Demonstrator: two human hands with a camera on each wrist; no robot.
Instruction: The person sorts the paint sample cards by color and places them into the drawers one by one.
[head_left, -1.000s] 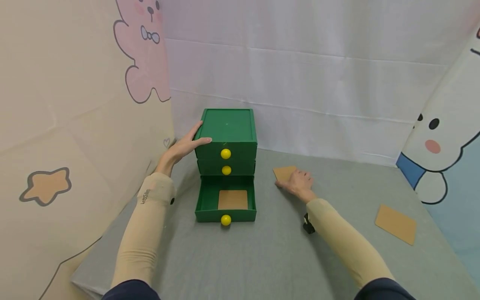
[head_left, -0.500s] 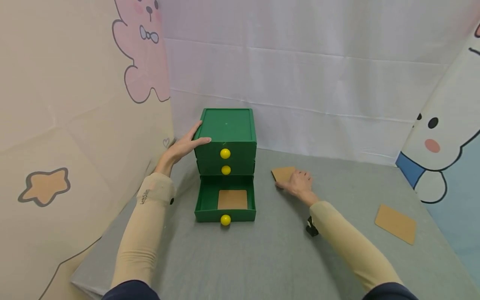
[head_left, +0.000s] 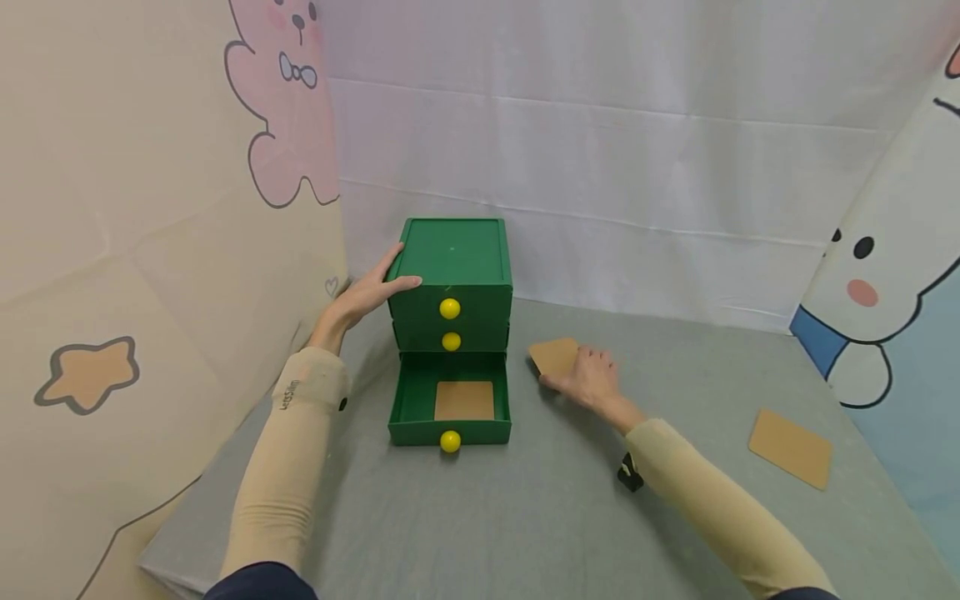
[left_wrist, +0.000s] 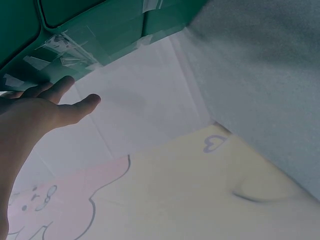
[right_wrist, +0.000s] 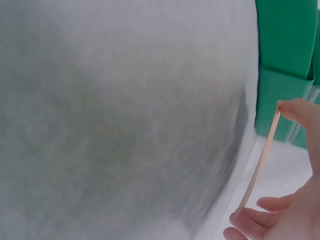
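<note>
A green cabinet of drawers (head_left: 453, 254) with yellow round knobs stands at the back middle in the head view. Its bottom drawer (head_left: 420, 432) is pulled out, and a thin brown board (head_left: 464, 402) lies flat inside. My left hand (head_left: 360, 300) rests on the cabinet's upper left, thumb over the top's front edge and fingers extended along the side. To the right of the cabinet, my right hand (head_left: 597, 382) pinches another thin brown board (head_left: 553, 357) by its edges. The right wrist view shows this board (right_wrist: 261, 160) edge-on between thumb and fingertips, tilted off the table.
A further brown board (head_left: 791, 448) lies flat at the right of the grey cloth-covered table (head_left: 480, 525). A white curtain (head_left: 615, 158) hangs behind the cabinet. A cream printed cloth (head_left: 150, 217) borders the left side. Clear tape (left_wrist: 70, 50) covers part of the cabinet's side.
My right hand has moved slightly left and towards me, bringing the pinched board closer to the cabinet and tilting it up. The left hand, cabinet and drawer have stayed put.
</note>
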